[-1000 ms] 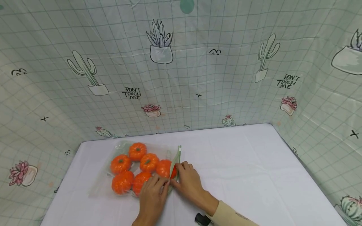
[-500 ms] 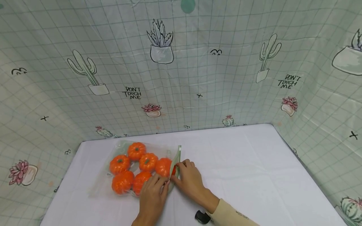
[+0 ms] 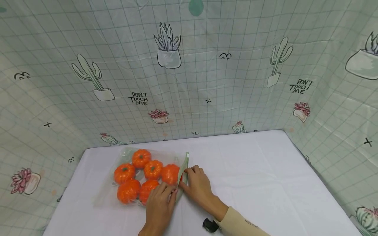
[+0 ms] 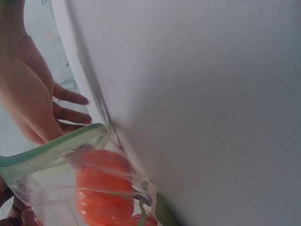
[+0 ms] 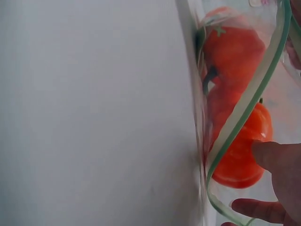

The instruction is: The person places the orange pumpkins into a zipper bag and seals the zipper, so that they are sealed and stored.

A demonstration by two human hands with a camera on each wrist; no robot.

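Observation:
A clear zip bag [image 3: 104, 196] with a green zip strip lies on the table, its mouth facing right. Several small orange pumpkins [image 3: 128, 191] with green stems are inside it. My left hand [image 3: 159, 205] pinches the near edge of the mouth; its fingertips show dark at the lower left of the left wrist view. My right hand [image 3: 199, 186] is at the mouth, thumb and fingers spread. In the right wrist view its thumb [image 5: 270, 153] touches the pumpkin nearest the mouth [image 5: 240, 162], and its fingers lie by the green strip [image 5: 244, 110].
A white cloth covers the table [image 3: 251, 173]. A black object [image 3: 210, 225] lies beside the right sleeve [image 3: 239, 223]. A grid-patterned curtain [image 3: 189, 82] with cactus drawings surrounds the table's back and sides.
The pumpkin at the mouth has moved slightly left, deeper into the bag, and its neighbours have shifted a little left. My right fingers have drawn slightly back; my left hand stays put.

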